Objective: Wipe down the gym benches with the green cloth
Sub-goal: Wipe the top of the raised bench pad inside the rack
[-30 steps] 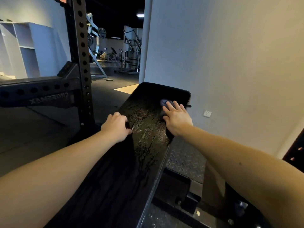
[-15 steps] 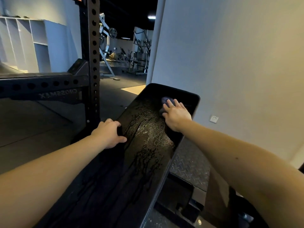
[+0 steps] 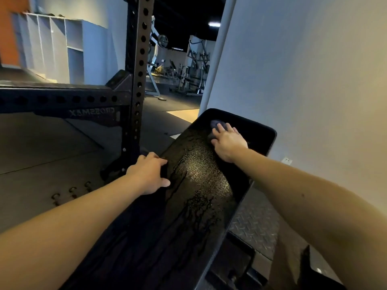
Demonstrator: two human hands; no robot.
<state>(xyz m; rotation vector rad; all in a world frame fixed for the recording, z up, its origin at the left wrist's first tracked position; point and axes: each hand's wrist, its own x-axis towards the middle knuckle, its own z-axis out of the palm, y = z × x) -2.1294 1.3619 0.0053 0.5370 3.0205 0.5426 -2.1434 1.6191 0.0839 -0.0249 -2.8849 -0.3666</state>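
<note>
On the bench (image 3: 199, 195) — far end — cloth (image 3: 215, 123), seemingly under right hand (image 3: 227, 142); rack (image 3: 138, 80) left.

The bench (image 3: 201, 191) is a long, black padded board that runs away from the viewer and ends in rounded corners. Its textured top is wet. A glossy patch shines in the middle, and dark streaks trail toward the near end. The cloth (image 3: 216, 124) lies bunched on the bench close to the far end, toward the left side. The right hand (image 3: 228, 143) covers most of it, with flat fingers pressing down, so only a small rounded lump shows past the fingertips. In the dim light it looks greyish-blue rather than green.
</note>
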